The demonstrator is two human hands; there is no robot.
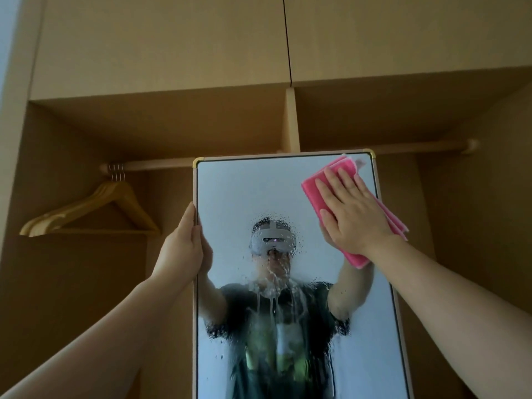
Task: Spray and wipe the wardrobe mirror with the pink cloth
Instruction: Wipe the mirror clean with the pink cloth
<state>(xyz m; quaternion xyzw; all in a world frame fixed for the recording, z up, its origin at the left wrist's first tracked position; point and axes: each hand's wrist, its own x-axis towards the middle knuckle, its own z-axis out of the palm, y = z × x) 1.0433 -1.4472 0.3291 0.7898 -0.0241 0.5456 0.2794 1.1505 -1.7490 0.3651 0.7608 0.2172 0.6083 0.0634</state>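
Note:
The wardrobe mirror [239,197] stands upright in a thin pale frame with gold corner caps. Its middle and lower glass is covered in droplets and running streaks of spray. My left hand [187,246] grips the mirror's left edge, thumb on the outer side and fingers curled onto the glass. My right hand [354,217] lies flat with straight fingers on the folded pink cloth [313,185], pressing it against the upper right part of the glass. The cloth reaches almost to the top right corner. No spray bottle is in view.
Behind the mirror is an open wooden wardrobe with a hanging rail [161,164]. Several wooden hangers [89,211] hang at the left end of the rail. A vertical divider [292,122] and closed upper cupboard doors [161,41] are above.

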